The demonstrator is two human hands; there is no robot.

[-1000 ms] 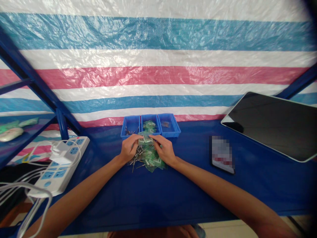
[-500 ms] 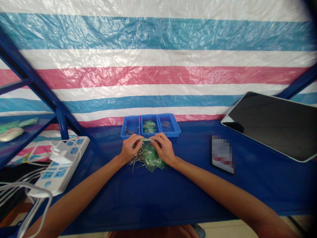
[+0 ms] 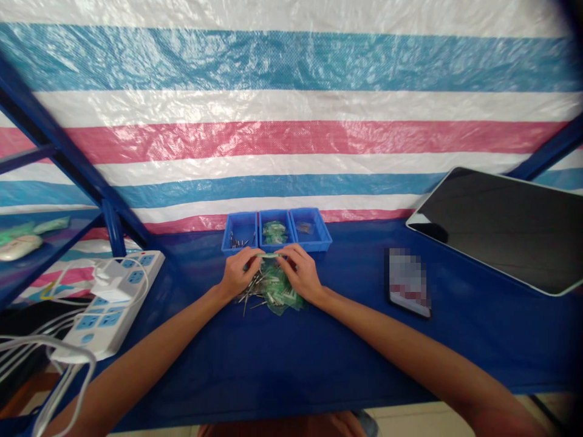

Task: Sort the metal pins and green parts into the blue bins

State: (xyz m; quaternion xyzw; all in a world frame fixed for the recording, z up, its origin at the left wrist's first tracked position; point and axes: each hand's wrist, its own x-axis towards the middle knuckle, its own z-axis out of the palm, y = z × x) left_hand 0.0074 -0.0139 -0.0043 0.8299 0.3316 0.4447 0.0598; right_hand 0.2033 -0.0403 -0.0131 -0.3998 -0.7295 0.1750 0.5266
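Between my two hands a small flat green packet (image 3: 269,255) is stretched level above the blue table. My left hand (image 3: 239,271) pinches its left end, and my right hand (image 3: 300,272) pinches the right end. Below them lies a pile of green plastic packets (image 3: 283,292), partly covered by my right hand. Thin metal rods (image 3: 249,296) are scattered to the left of that pile, under my left hand. Just behind my hands, three blue bins stand in a row: the left bin (image 3: 241,222) contains metal rods, the middle bin (image 3: 274,213) green packets, the right bin (image 3: 319,246) a small clear packet.
A white power strip (image 3: 116,325) with a charger and cables (image 3: 27,352) runs along the table's left side. On the right are a phone (image 3: 407,279) with a blurred screen and a large dark-screened device (image 3: 501,230). Striped plastic sheeting (image 3: 291,139) hangs behind, between blue frame posts.
Hardly anything differs. Both hands keep the same pinch on the green packet, in nearly the same place.
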